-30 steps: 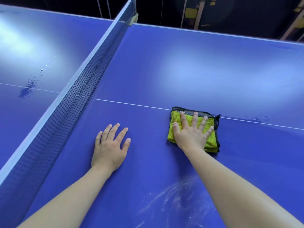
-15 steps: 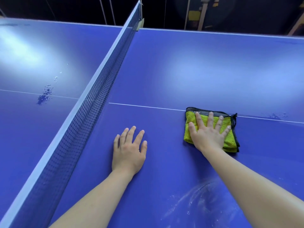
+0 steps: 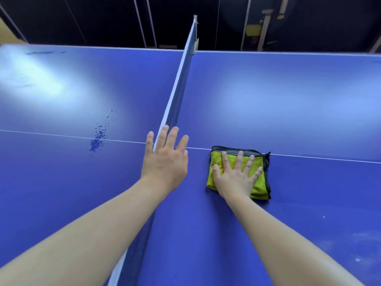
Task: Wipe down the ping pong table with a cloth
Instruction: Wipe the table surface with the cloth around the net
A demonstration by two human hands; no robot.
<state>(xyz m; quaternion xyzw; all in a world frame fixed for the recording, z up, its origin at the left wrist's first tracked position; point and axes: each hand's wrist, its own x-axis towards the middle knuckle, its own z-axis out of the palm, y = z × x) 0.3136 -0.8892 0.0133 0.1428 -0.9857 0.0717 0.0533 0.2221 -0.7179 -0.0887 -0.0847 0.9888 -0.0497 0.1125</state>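
Note:
The blue ping pong table [image 3: 288,100] fills the view. A folded yellow-green cloth [image 3: 216,161] with a dark edge lies on the right half, just below the white centre line [image 3: 329,158]. My right hand [image 3: 235,178] presses flat on the cloth, fingers spread. My left hand [image 3: 165,162] hovers over the net [image 3: 181,85], fingers apart and holding nothing. It hides part of the net's top band.
Water droplets [image 3: 99,137] sit on the left half, across the centre line. Faint white smears [image 3: 358,244] mark the table at lower right. The net runs from the near edge to the far post [image 3: 195,44]. Dark room and poles lie beyond the far edge.
My left hand has lifted off the right half and moved up over the net. The view has swung left. The cloth stays under my right hand by the centre line.

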